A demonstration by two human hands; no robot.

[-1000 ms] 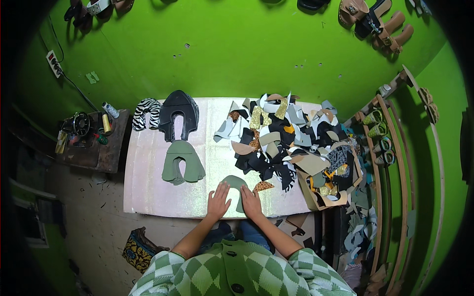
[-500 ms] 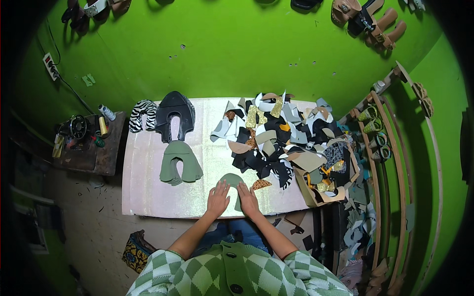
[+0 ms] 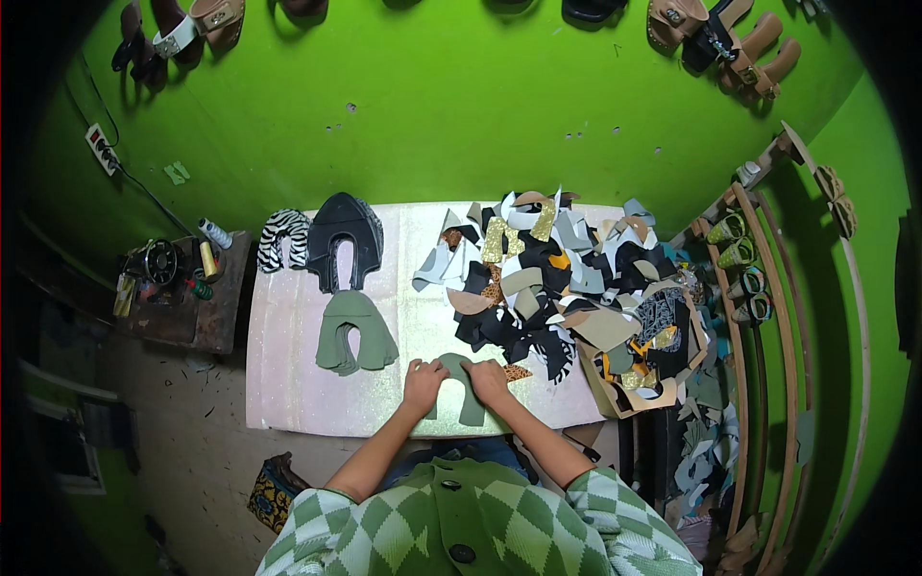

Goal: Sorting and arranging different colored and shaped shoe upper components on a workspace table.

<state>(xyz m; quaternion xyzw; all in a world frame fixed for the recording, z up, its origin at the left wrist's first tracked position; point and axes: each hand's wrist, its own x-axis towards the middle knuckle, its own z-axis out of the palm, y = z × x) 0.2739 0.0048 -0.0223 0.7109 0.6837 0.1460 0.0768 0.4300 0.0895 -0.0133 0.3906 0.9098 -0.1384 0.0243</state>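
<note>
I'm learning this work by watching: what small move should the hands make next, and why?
I'd probably lift the green arched piece evenly off the table: the left hand and right hand are at either side of its rounded top, and similarly arched green pieces lie stacked farther away, to the left, perhaps where it belongs.

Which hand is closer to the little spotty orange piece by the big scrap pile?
Right. The right hand is just left of the spotty orange piece; the left hand is farther away, at the left side of the green arched piece.
</note>
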